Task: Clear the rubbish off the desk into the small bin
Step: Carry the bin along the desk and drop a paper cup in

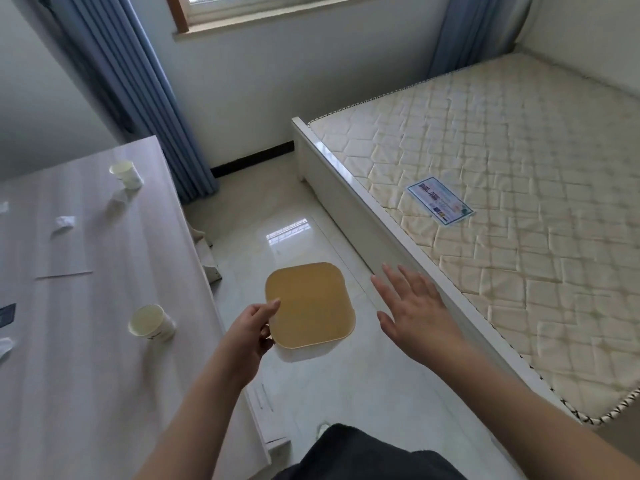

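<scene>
A blue-bordered label (440,200) with print too blurred to be read is seen on the quilted cream mattress (519,202), and a small dark mark, also illegible, is carried low on the side of the near paper cup (151,322). The small bin (310,305), a yellow-tan plastic vessel of rounded-square outline, is seen from above, standing on the glossy tiled floor (346,393) between the worktop (86,341) and the white bed frame (363,209); its mouth is turned upward toward the camera, and no long axis can be made out. Its near left rim is gripped by the left hand (251,332), the thumb laid over the edge and the fingers curled below. The right hand (415,310) is held spread and empty, fingers straight, just to the right of the bin and apart from it. The worktop is of pale wood-grain laminate. On it the near paper cup is lying on its side, its open mouth pointed toward the left; a second paper cup (126,174) is tipped at the far corner, with crumpled white paper (65,223) and a flat paper sheet (64,271) between. Blue pleated curtains (138,98) are hung beside the window.
</scene>
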{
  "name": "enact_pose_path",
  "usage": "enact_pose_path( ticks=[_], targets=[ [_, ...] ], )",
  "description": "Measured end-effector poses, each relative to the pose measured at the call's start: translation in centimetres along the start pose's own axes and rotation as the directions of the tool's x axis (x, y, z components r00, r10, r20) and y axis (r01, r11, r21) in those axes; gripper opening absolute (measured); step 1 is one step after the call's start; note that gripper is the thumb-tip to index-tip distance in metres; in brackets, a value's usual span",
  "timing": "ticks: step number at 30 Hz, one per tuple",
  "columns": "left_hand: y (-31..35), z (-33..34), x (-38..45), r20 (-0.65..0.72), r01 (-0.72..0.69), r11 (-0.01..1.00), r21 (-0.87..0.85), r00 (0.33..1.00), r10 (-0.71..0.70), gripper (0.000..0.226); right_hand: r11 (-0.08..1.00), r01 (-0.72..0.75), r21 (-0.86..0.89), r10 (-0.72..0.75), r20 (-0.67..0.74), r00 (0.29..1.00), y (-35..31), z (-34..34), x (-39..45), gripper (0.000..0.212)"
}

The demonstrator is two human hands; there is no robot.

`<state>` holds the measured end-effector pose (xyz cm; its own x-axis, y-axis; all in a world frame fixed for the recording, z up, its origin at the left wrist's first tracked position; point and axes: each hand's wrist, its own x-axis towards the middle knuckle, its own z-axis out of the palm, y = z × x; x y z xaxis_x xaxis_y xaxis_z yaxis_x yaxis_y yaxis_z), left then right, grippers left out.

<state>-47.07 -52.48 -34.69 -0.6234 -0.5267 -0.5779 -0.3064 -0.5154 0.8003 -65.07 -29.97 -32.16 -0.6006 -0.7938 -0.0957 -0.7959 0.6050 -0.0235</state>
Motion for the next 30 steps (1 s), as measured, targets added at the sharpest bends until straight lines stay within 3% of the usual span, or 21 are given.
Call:
enact_pose_path(
  ticks=[8,14,22,30],
  targets=[
    [3.0,-0.1,4.7,-0.008,0.017,1.0,0.008,1.0,-0.017,0.065,0.999,0.051,-0.001,-0.051,-0.003,0.999,2.0,-0.9,6.8,0.061],
    [3.9,1.4,8.2,-0.118,0.038,0.994,-0.104,0.992,-0.05,0.047,0.991,0.134,0.025,-0.134,-0.001,0.991,5.4,-0.5,13.8,0.061],
    [8.1,6.4,11.4,-0.26,-0.071,0.982,-0.173,0.965,0.024,0.043,0.948,0.316,0.045,-0.315,-0.028,0.949,8.8,-1.6,23.7,0.061],
    [11.3,5.5,9.1,-0.453,-0.258,0.916,-0.307,0.886,0.098,0.069,0.859,0.509,0.062,-0.508,-0.019,0.861,5.5,-2.8,30.8,0.062]
  ],
)
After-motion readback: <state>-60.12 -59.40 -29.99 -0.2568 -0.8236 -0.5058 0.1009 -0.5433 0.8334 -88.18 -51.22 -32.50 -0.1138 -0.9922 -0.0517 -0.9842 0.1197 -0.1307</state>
